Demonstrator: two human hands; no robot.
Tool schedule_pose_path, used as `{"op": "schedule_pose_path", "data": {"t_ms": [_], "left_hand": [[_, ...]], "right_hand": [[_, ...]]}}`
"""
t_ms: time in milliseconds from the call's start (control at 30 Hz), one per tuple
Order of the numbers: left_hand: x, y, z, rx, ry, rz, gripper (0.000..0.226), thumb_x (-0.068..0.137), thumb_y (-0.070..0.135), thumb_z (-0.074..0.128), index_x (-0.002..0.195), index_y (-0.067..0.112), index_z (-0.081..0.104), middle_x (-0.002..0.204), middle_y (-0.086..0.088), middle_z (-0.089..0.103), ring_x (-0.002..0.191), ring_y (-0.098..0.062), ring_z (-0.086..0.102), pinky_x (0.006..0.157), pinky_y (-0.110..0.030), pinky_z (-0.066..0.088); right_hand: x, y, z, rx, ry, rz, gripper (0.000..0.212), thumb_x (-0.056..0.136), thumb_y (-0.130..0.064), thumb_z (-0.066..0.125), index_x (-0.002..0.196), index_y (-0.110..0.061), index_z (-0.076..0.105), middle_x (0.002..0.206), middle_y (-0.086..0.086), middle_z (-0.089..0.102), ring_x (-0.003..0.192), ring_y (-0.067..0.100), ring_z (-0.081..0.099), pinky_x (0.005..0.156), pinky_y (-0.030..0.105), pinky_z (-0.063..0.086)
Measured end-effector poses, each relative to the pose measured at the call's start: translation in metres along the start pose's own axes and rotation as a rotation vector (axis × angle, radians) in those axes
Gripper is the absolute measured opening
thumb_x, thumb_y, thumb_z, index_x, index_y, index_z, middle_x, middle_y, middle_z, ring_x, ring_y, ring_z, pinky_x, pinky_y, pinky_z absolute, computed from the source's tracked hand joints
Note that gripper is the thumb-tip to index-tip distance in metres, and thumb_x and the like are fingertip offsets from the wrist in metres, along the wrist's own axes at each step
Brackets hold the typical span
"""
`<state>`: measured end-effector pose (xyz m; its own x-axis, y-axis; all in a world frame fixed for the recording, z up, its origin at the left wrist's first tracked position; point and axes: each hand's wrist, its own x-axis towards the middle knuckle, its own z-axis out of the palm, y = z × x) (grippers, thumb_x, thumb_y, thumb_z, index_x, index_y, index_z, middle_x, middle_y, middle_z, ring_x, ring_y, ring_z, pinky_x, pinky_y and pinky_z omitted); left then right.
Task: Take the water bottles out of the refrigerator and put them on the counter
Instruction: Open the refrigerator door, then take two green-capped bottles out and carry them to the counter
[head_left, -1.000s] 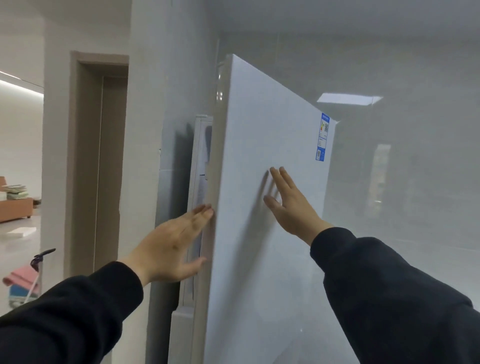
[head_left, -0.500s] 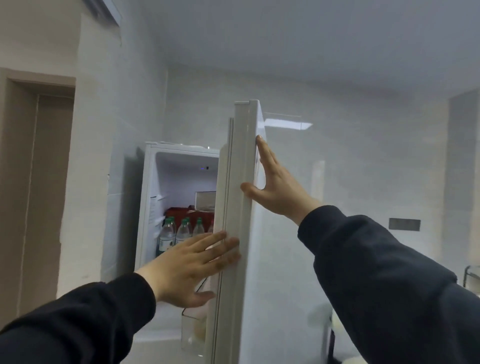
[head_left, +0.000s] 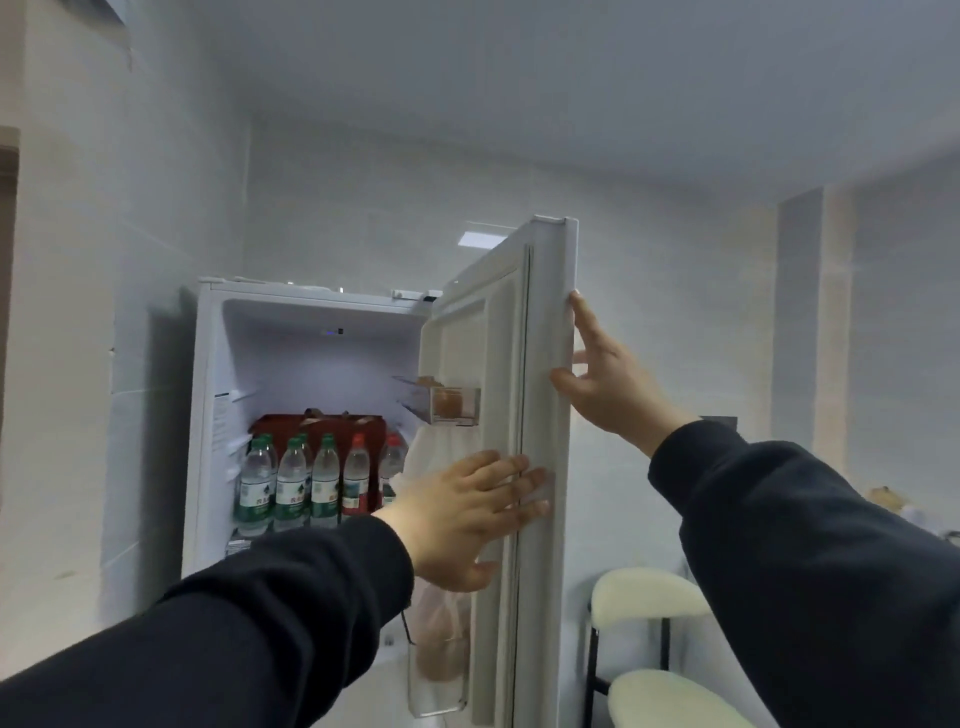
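pale tiled walls (head_left: 363, 208) and a grey ceiling, a narrow kitchen corner. inside the refrigerator (head_left: 208, 415), on the middle shelf, the water bottles (head_left: 291, 483): upright, pressed close in one group, green caps to the left and red caps to the right, none taken out yet. just behind them a red box (head_left: 322, 428). to the right the door (head_left: 545, 364), now swung wide, whereas half a second ago almost edge-on and hiding most of the shelf, and a second ago nearly closed. on its inner side a small clear bin (head_left: 454, 405) and, lower, a pale bag (head_left: 441, 639) in the bottom rack. left hand (head_left: 467, 519) flat against the inner seal, fingers straight, gripping nothing. right hand (head_left: 608, 384) spread on the outer edge, fingers also straight, only pushing. means, probably: opening step nearly finished, way to the bottles free, next a reach to the shelf. counter not in view; two white stools (head_left: 649, 592) beyond the door.
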<state>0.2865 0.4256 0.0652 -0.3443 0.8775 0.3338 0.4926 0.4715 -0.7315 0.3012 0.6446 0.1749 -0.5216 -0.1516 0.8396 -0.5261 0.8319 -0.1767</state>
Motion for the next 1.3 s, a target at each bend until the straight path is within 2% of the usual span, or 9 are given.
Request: {"op": "schedule_pose_path", "data": {"t_ms": [133,233,367,433,500,633,867,1000,1300], "left_hand": [[0.044,0.022,-0.002,0.027,-0.042,-0.026,0.084,0.09,0.053,0.047,0.159,0.021,0.012,0.168,-0.007,0.003,0.152,-0.026,-0.005,0.118,-0.045,-0.011],[0.065,0.033,0.002,0.035,-0.058,-0.043,0.083,0.092,0.054,0.045,0.159,0.02,0.011,0.168,-0.007,-0.001,0.152,-0.026,-0.008,0.119,-0.047,-0.009],[0.077,0.035,0.001,0.014,-0.04,-0.013,0.081,0.092,0.053,0.047,0.159,0.022,0.014,0.167,-0.008,0.002,0.152,-0.026,-0.008,0.119,-0.045,-0.01],[0.073,0.028,-0.005,-0.017,0.012,0.023,0.079,0.092,0.05,0.05,0.158,0.022,0.018,0.167,-0.009,0.007,0.153,-0.027,-0.002,0.12,-0.044,-0.008],[0.059,0.013,-0.016,-0.039,0.113,0.027,0.077,0.092,0.048,0.053,0.157,0.02,0.025,0.165,-0.011,0.017,0.152,-0.029,0.009,0.122,-0.045,0.0],[0.0,-0.043,-0.039,-0.239,0.42,-0.257,0.071,0.088,0.044,0.055,0.15,0.012,0.041,0.158,-0.013,0.033,0.147,-0.03,0.028,0.118,-0.048,0.025],[-0.151,-0.121,-0.059,-0.301,0.585,-0.893,0.08,0.088,0.049,0.041,0.158,0.016,0.017,0.162,0.004,0.01,0.148,-0.001,0.002,0.117,-0.017,0.001],[-0.194,-0.136,-0.057,-0.231,0.543,-0.934,0.083,0.086,0.049,0.041,0.156,0.009,0.022,0.161,-0.003,0.015,0.149,-0.017,0.013,0.12,-0.036,0.011],[-0.237,-0.196,0.025,-0.244,0.602,-0.938,0.082,0.087,0.049,0.042,0.156,0.009,0.022,0.16,0.003,0.013,0.149,-0.011,0.01,0.117,-0.015,0.002]], "right_hand": [[-0.013,0.024,-0.017,0.025,-0.001,0.145,0.087,0.088,-0.023,0.057,0.158,-0.035,0.007,0.1,-0.001,0.067,0.077,0.006,0.061,0.071,0.031,0.046],[-0.017,0.042,-0.024,0.023,0.0,0.191,0.085,0.088,-0.019,0.056,0.158,-0.034,0.012,0.057,-0.015,0.048,0.047,0.003,0.048,0.055,0.022,0.036],[-0.023,0.05,-0.028,0.021,-0.029,0.169,0.08,0.092,-0.023,0.056,0.158,-0.032,0.013,0.09,-0.023,0.047,0.058,0.007,0.057,0.068,0.023,0.04],[-0.023,0.049,-0.03,0.029,-0.035,0.162,0.077,0.094,-0.025,0.057,0.158,-0.028,0.014,0.133,-0.002,0.056,0.097,0.016,0.067,0.086,0.03,0.045],[-0.019,0.046,-0.032,0.005,0.013,0.138,0.075,0.096,-0.026,0.058,0.158,-0.022,0.018,0.163,0.001,0.026,0.138,0.023,0.044,0.109,0.04,0.038],[-0.009,0.016,-0.029,0.106,0.251,0.002,0.067,0.094,-0.032,0.056,0.154,-0.014,0.032,0.162,0.006,0.028,0.146,0.022,0.032,0.115,0.048,0.033],[-0.014,-0.048,0.042,0.105,0.334,-0.276,0.069,0.093,-0.035,0.051,0.153,-0.009,0.03,0.162,0.013,0.026,0.15,0.024,0.021,0.116,0.037,0.022],[-0.003,-0.072,0.088,0.187,0.228,-0.251,0.074,0.093,-0.036,0.055,0.157,-0.018,0.022,0.165,0.003,0.017,0.148,0.007,0.01,0.116,0.028,0.014],[0.037,-0.1,0.208,0.201,0.177,-0.253,0.075,0.09,-0.052,0.042,0.157,-0.025,0.019,0.163,-0.012,0.012,0.149,0.001,0.006,0.113,0.021,0.01]]}}
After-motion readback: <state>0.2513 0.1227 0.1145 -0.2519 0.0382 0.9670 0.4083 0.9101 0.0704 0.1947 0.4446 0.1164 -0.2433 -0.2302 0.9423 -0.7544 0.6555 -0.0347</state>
